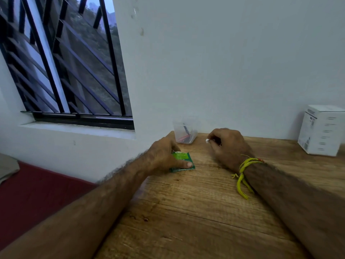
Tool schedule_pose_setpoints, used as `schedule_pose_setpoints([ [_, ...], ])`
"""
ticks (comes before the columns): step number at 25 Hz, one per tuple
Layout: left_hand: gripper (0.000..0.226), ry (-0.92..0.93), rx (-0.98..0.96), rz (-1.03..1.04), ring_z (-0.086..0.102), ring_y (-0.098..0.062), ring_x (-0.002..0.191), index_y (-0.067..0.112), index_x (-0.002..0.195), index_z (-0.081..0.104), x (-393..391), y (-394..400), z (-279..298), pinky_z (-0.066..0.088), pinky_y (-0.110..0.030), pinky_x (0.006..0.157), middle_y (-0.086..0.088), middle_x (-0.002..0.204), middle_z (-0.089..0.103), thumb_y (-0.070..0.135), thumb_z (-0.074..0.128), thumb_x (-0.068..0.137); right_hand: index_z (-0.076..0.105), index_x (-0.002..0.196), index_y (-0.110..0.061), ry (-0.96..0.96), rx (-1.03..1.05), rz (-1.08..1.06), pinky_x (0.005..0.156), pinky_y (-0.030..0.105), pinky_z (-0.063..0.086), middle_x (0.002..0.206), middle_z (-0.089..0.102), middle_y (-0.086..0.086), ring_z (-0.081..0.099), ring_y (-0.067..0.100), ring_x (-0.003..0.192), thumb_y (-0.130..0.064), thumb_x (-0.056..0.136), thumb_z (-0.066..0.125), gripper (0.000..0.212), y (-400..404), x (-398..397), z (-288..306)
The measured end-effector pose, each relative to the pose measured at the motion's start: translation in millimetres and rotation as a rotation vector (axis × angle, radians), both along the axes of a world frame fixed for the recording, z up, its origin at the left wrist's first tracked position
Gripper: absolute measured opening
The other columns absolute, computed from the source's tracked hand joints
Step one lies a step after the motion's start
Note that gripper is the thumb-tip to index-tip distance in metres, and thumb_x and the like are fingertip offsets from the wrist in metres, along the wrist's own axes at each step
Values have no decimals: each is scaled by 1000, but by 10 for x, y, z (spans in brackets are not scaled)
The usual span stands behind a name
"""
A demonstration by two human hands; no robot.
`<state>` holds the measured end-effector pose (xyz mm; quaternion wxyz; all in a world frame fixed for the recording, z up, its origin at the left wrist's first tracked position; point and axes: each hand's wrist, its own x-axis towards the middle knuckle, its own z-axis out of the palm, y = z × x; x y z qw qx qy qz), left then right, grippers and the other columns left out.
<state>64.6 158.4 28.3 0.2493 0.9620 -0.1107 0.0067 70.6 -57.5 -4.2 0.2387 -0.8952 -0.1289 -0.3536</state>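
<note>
L hand (164,156) gripped a small green circuit board (184,157) flat on the worktop (196,212) near its back-left corner, thumb pressed on the near edge, apparently to stop it sliding. R hand (227,146), just right of the board and not touching it, pinched a small white bit (207,140) at the fingertips, poss. a swab for cleaning; too small to confirm. Clear plastic tub (185,131) stood just behind, within easy reach.
</note>
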Motion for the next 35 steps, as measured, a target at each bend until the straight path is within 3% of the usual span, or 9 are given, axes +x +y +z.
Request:
schedule_pose_setpoints([
  [7, 66, -195, -92, -51, 55, -14, 116, 24, 122, 66, 35, 4, -116, 50, -26, 93, 5, 122, 62, 45, 91, 64, 74, 98, -18, 20, 123, -32, 81, 34, 57, 88, 71, -2, 65, 13, 84, -23, 89, 72, 11, 33, -16, 6],
  [10, 45, -232, -158, -101, 56, -14, 115, 25, 113, 72, 65, 16, -130, 49, -27, 94, 4, 119, 64, 34, 88, 72, 76, 92, -18, 16, 326, -74, 77, 27, 58, 80, 71, -6, 67, 9, 78, -23, 84, 77, 9, 128, -50, 26],
  [13, 13, -295, -293, -91, 58, -10, 101, 22, 95, 74, 93, 3, -113, 45, -23, 82, 6, 103, 67, 26, 80, 84, 76, 83, -21, 21, 513, -69, 72, 28, 59, 73, 72, -7, 69, 9, 73, -20, 81, 80, 4, 290, -92, 29],
  [15, 6, -323, -372, -80, 58, -8, 92, 23, 88, 70, 91, -8, -80, 45, -21, 74, 12, 89, 64, 26, 75, 89, 76, 81, -22, 32, 585, -39, 72, 30, 60, 73, 73, -4, 71, 12, 74, -18, 81, 80, 5, 330, -109, 33],
  [22, 18, -422, -438, -34, 68, -12, 84, 29, 77, 62, 99, 95, -41, 60, -41, 78, 5, 85, 72, 30, 77, 87, 75, 84, -22, 10, 514, -19, 69, 21, 57, 74, 71, -9, 68, 5, 73, -15, 83, 77, 7, 388, -149, 60],
  [25, 23, -413, -456, -11, 68, -16, 86, 27, 77, 56, 118, 77, -77, 62, -44, 70, 1, 89, 71, 27, 76, 88, 77, 86, -19, 2, 498, 1, 71, 26, 59, 75, 71, -9, 68, 5, 73, -15, 83, 77, 5, 405, -151, 58],
  [29, 20, -369, -487, -5, 71, -17, 70, 15, 87, 56, 130, 61, -81, 59, -31, 47, -6, 90, 70, 26, 71, 92, 76, 85, -19, 23, 554, 39, 71, 33, 60, 74, 72, -5, 70, 11, 73, -15, 83, 77, 4, 432, -144, 42],
  [32, 22, -356, -470, -5, 71, -12, 58, 9, 90, 58, 153, 45, -77, 59, -27, 49, -6, 90, 70, 29, 65, 97, 73, 85, -19, 97, 670, 104, 58, 32, 60, 75, 72, -1, 72, 13, 70, -15, 87, 74, 4, 473, -174, 44],
  [35, 24, -371, -480, -2, 70, -10, 61, 6, 89, 62, 201, 45, -92, 53, -15, 46, -8, 91, 70, 28, 62, 98, 70, 88, -13, 163, 757, 125, 44, 24, 52, 76, 72, 5, 71, 7, 62, -12, 90, 71, 3, 538, -217, 43],
])
